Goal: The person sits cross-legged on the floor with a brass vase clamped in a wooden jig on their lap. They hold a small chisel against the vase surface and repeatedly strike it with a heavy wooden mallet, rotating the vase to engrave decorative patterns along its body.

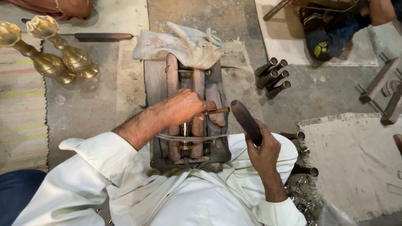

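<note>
My left hand grips a small chisel-like metal tool, whose tip sticks out to the right. The hand rests over a wooden clamp block that holds a dark brass-ringed piece between wooden bars. My right hand is closed around a dark wooden mallet stick, raised just right of the tool's end. A dirty white cloth lies over the far end of the block. A thin cord crosses the block near me.
Two brass vase-shaped stands sit on the floor at far left beside a striped mat. Several dark metal tubes lie right of the block, more tubes by my right knee. Wooden frames stand at right.
</note>
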`<action>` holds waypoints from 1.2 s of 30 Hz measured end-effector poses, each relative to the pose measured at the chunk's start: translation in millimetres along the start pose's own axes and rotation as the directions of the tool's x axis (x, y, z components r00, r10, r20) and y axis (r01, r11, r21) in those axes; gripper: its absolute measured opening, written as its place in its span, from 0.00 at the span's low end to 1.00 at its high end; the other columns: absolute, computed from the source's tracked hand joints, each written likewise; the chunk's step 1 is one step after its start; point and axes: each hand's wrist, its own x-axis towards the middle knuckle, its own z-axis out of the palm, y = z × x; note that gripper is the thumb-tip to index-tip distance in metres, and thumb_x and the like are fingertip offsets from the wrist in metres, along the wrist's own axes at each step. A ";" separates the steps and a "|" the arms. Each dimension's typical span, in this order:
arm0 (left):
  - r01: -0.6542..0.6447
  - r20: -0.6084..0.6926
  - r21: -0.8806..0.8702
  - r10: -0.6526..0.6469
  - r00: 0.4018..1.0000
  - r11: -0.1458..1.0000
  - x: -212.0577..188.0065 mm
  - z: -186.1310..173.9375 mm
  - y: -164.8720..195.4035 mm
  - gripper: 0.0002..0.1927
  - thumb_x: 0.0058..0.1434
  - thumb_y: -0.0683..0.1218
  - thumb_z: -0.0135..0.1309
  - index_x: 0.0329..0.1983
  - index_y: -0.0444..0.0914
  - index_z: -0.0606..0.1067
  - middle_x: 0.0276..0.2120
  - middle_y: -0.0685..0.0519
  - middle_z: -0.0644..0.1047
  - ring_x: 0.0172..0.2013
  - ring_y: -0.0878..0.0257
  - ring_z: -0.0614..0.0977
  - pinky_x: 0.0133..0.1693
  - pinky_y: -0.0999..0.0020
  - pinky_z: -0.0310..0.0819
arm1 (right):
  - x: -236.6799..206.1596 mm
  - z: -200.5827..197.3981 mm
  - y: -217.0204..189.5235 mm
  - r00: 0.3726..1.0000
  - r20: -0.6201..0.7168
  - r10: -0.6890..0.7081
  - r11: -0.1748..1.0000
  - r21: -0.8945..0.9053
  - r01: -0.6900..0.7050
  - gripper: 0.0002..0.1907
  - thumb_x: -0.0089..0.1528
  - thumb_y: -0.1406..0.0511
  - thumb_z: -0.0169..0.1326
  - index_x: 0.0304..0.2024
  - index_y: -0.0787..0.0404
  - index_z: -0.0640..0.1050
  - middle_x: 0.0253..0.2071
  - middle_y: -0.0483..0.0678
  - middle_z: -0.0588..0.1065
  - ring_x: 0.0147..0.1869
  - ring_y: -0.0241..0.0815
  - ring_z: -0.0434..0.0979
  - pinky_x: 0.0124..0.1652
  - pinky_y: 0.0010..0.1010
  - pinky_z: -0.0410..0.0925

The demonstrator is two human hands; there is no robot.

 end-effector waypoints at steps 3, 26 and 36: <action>-0.023 0.013 0.023 0.023 1.000 0.999 2.8 -2.2 1.2 0.19 0.60 0.46 0.60 0.54 0.43 0.76 0.28 0.44 0.82 0.37 0.46 0.85 0.40 0.50 0.78 | -0.2 -6.1 -3.6 0.998 0.014 0.066 0.998 -0.026 -0.065 0.23 0.61 0.67 0.62 0.58 0.63 0.74 0.35 0.56 0.80 0.34 0.46 0.83 0.32 0.36 0.73; -0.045 -0.349 -0.333 -0.078 0.934 0.942 -44.6 7.1 -10.6 0.14 0.61 0.45 0.61 0.49 0.40 0.75 0.33 0.46 0.83 0.34 0.46 0.85 0.34 0.54 0.76 | 21.4 -2.3 -9.7 0.983 0.181 0.041 0.997 0.051 -0.051 0.21 0.61 0.63 0.63 0.56 0.58 0.76 0.30 0.48 0.78 0.25 0.33 0.76 0.26 0.30 0.67; -0.051 -0.429 -0.361 -0.117 0.895 0.931 -52.4 16.8 -9.3 0.15 0.58 0.39 0.62 0.48 0.38 0.76 0.36 0.48 0.83 0.36 0.50 0.86 0.35 0.58 0.78 | 74.9 -46.8 -54.6 0.915 0.091 -0.393 0.892 -0.204 0.404 0.30 0.54 0.73 0.61 0.60 0.54 0.75 0.39 0.52 0.77 0.40 0.53 0.80 0.39 0.41 0.70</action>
